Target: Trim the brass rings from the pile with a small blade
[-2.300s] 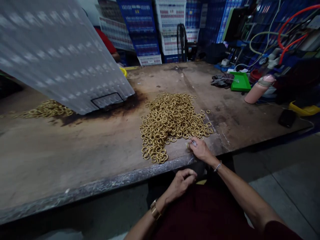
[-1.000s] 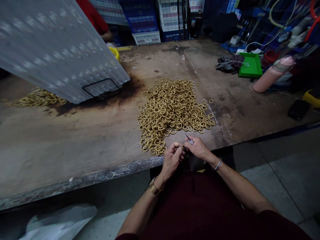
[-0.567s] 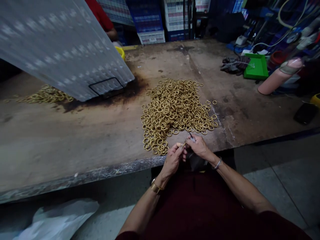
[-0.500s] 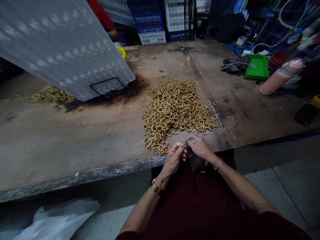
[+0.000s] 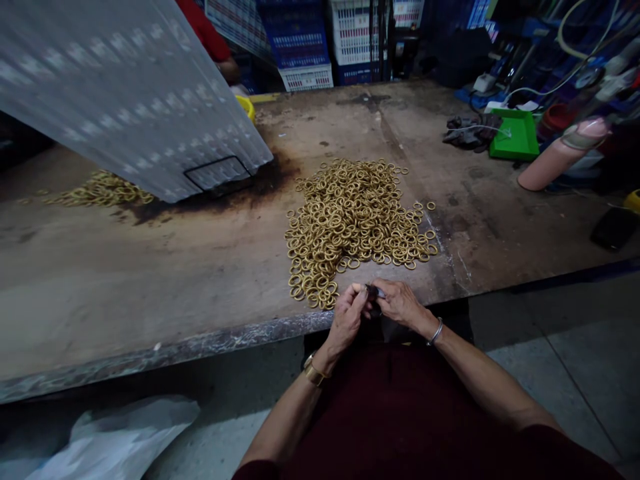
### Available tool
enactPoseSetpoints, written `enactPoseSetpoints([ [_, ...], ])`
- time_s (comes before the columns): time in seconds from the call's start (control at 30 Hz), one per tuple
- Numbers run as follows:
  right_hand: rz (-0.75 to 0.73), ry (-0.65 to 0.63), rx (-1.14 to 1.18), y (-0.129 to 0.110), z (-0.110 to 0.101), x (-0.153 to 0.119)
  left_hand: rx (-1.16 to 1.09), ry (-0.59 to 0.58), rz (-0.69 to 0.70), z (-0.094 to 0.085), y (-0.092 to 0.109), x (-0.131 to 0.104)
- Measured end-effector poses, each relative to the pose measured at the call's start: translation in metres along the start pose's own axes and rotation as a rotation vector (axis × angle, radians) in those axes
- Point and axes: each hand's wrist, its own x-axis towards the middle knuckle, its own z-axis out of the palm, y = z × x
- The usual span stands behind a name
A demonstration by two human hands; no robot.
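A heap of gold-coloured metal rings (image 5: 355, 213) lies on the wooden workbench just ahead of me. At the bench's front edge my left hand (image 5: 349, 308) is closed, thumb and fingers pinching a ring that is mostly hidden. My right hand (image 5: 403, 303) is closed on a small dark and grey piece (image 5: 375, 291), possibly a cloth or a tool; its kind does not show clearly. That piece meets the left fingertips. Both hands are close together, below the near side of the heap.
A grey ribbed panel (image 5: 150, 100) with a black wire handle stands tilted at left, with more rings (image 5: 103, 190) behind it. At right are a green tray (image 5: 515, 135) and a pink bottle (image 5: 560, 155). Across the bench, a person's red sleeve (image 5: 203, 30) shows near stacked crates (image 5: 295, 40).
My right hand has turned and lowered slightly, bringing the dark and grey piece over the left fingertips. The ring's edge, visible before, is now covered. The left hand stays nearly in place.
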Motion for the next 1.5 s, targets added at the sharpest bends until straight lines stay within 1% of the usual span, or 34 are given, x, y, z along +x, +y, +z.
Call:
enactPoseSetpoints([
  [0.07,0.034,-0.023,-0.021,0.002,-0.001,0.002,-0.004,-0.011,0.006,0.002,0.006,-0.004],
  [0.13,0.061,-0.052,-0.061,0.005,-0.002,0.005,-0.037,-0.054,0.007,0.004,0.011,-0.01],
  [0.23,0.062,-0.052,-0.108,0.008,-0.002,0.013,-0.157,-0.114,-0.008,0.006,0.014,-0.015],
  [0.33,0.056,0.05,-0.11,0.006,0.002,0.026,-0.294,-0.072,-0.057,0.004,0.012,-0.015],
  [0.4,0.039,0.089,-0.126,0.002,0.006,0.036,-0.349,-0.028,-0.095,0.0,0.01,-0.014],
  [0.5,0.034,0.055,-0.212,-0.009,0.01,0.05,-0.441,0.005,-0.152,-0.008,0.009,-0.015],
  [0.63,0.108,-0.003,-0.345,-0.02,0.012,0.062,-0.604,-0.009,-0.226,-0.018,0.009,-0.015],
  [0.7,0.127,0.0,-0.375,-0.02,0.013,0.064,-0.674,-0.018,-0.278,-0.022,0.008,-0.013],
  [0.8,0.098,0.025,-0.365,-0.014,0.014,0.061,-0.727,0.021,-0.319,-0.023,0.007,-0.009],
  [0.9,0.048,0.048,-0.281,-0.005,0.011,0.057,-0.677,0.063,-0.287,-0.021,0.007,-0.004],
  [1.0,0.111,0.071,-0.124,0.002,0.004,0.053,-0.56,0.082,-0.236,-0.018,0.009,0.003],
  [1.07,0.15,0.075,0.054,0.005,-0.001,0.049,-0.488,0.109,-0.211,-0.017,0.01,0.008],
  [1.17,0.142,0.059,0.367,0.006,-0.008,0.042,-0.395,0.133,-0.158,-0.014,0.009,0.016],
  [1.27,0.145,0.017,0.589,0.003,-0.013,0.034,-0.345,0.08,-0.125,-0.01,0.007,0.022],
  [1.37,0.188,-0.027,0.725,0.0,-0.014,0.029,-0.344,0.025,-0.15,-0.003,0.008,0.024],
  [1.43,0.234,-0.033,0.768,-0.002,-0.014,0.028,-0.35,0.038,-0.16,0.001,0.009,0.024],
  [1.5,0.283,-0.025,0.794,-0.003,-0.012,0.028,-0.364,0.077,-0.153,0.003,0.009,0.023],
])
